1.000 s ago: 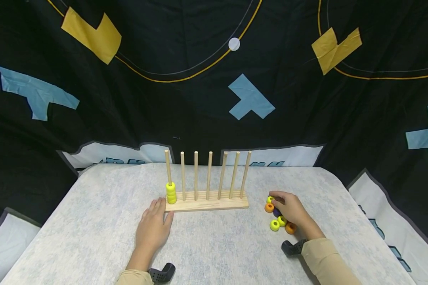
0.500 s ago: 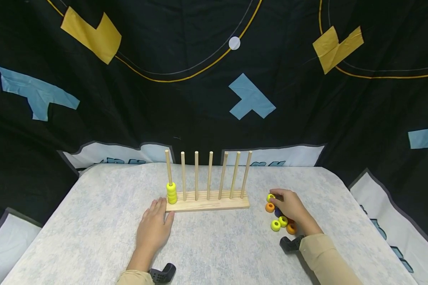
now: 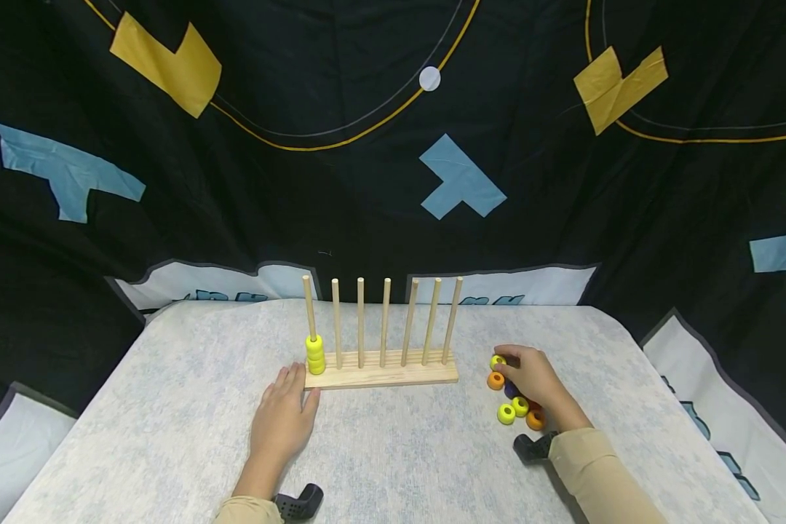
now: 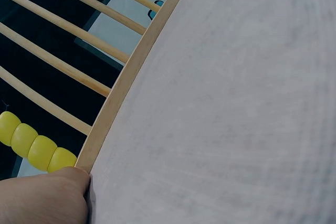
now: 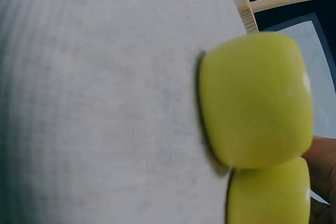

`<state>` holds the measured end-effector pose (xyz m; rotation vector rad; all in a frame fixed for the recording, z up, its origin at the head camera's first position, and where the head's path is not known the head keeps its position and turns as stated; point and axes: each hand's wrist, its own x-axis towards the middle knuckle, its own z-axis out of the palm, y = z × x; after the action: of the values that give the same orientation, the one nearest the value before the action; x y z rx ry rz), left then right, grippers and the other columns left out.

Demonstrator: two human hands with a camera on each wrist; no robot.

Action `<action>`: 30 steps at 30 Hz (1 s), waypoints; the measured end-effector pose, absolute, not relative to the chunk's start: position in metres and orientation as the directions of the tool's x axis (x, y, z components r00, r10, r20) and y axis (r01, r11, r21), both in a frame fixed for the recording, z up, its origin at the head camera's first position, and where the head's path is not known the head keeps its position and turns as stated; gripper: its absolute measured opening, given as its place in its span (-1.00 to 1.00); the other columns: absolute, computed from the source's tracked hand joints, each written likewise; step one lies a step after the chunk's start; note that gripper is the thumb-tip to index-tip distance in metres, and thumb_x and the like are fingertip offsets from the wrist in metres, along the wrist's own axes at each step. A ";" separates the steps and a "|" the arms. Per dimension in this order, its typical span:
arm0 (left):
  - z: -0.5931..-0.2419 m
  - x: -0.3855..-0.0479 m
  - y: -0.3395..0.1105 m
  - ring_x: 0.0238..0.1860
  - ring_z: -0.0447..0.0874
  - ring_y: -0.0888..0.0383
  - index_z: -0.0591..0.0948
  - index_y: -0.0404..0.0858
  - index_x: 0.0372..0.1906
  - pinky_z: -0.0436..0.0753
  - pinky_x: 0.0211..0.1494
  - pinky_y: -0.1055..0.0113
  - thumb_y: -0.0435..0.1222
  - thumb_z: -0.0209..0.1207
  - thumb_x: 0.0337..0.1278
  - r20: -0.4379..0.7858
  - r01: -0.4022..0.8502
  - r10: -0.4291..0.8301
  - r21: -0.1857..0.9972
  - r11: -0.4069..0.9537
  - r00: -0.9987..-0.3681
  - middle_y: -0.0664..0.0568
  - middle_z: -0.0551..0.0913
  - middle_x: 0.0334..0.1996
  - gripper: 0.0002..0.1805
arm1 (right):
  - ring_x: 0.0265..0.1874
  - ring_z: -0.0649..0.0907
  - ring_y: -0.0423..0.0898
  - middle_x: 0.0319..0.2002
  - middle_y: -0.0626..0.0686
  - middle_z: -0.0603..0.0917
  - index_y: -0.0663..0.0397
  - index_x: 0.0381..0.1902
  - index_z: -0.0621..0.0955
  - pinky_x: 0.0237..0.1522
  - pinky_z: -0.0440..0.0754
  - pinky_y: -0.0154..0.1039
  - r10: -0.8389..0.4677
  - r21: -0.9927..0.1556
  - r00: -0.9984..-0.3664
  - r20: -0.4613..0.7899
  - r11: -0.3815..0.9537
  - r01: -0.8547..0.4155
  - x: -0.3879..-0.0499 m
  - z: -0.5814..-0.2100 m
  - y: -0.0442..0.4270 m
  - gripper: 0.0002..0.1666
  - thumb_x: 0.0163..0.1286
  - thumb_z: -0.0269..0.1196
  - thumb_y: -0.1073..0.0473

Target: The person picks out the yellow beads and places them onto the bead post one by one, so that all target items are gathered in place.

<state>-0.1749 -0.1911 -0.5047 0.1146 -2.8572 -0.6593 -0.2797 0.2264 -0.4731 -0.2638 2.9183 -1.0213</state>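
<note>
Head view: right hand (image 3: 530,376) pinches a partly hidden yellow bead (image 3: 496,361), left hand (image 3: 282,417) rests uncurled.

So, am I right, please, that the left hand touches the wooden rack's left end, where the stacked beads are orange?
No, the stacked beads are yellow, as the head view shows; the left hand does touch the rack at its left end.

My left grip (image 3: 282,418) lay palm down, its fingers (image 3: 290,377) extended forward close together and the left thumb (image 3: 311,405) spread apart from them. The left forearm (image 3: 257,479) angled forward and slightly inward. Well apart, my right grip (image 3: 533,377) was curled inward, index finger (image 3: 507,351) and right thumb (image 3: 507,372) pinching, while the right forearm (image 3: 599,469) slanted in.
</note>
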 end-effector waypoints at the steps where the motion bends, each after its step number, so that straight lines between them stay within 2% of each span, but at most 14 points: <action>1: -0.505 -0.175 -0.191 0.56 0.04 -0.23 0.19 -0.43 0.49 0.04 0.60 -0.14 -0.06 -0.03 0.48 0.182 -0.030 -0.122 0.441 0.897 -0.976 -0.28 0.19 0.51 -0.30 | 0.04 0.69 0.07 0.12 0.17 0.69 0.13 0.26 0.57 0.16 0.64 0.10 -0.170 -0.623 -0.985 0.020 0.769 -0.145 -0.280 -0.473 0.226 -0.52 0.41 0.29 0.16; 14: -0.506 -0.175 -0.191 0.56 0.04 -0.23 0.18 -0.43 0.50 0.04 0.60 -0.14 -0.06 -0.03 0.48 0.179 -0.029 -0.119 0.440 0.898 -0.977 -0.28 0.19 0.51 -0.30 | -0.01 0.71 0.03 0.09 0.17 0.70 0.14 0.19 0.62 0.11 0.67 0.07 -0.181 -0.601 -0.982 0.046 0.781 -0.172 -0.279 -0.478 0.228 -0.56 0.39 0.31 0.16; 22: -0.505 -0.175 -0.190 0.56 0.04 -0.23 0.19 -0.43 0.49 0.04 0.60 -0.15 -0.06 -0.03 0.48 0.178 -0.031 -0.121 0.439 0.898 -0.977 -0.28 0.19 0.51 -0.30 | 0.14 0.65 0.15 0.21 0.21 0.62 0.13 0.28 0.55 0.19 0.62 0.12 -0.160 -0.609 -0.983 0.088 0.773 -0.180 -0.274 -0.476 0.231 -0.50 0.45 0.25 0.09; 30: -0.504 -0.175 -0.192 0.57 0.03 -0.23 0.18 -0.43 0.50 0.03 0.60 -0.15 -0.06 -0.04 0.49 0.175 -0.030 -0.120 0.442 0.896 -0.977 -0.28 0.18 0.51 -0.30 | 0.10 0.68 0.14 0.17 0.19 0.65 0.14 0.23 0.60 0.08 0.70 0.04 -0.190 -0.610 -0.967 0.167 0.751 -0.253 -0.263 -0.463 0.220 -0.52 0.40 0.30 0.10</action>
<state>-0.1746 -0.1916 -0.5042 0.1144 -2.8643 -0.6632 -0.2634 0.2199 -0.4630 -0.3842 3.0273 -1.0778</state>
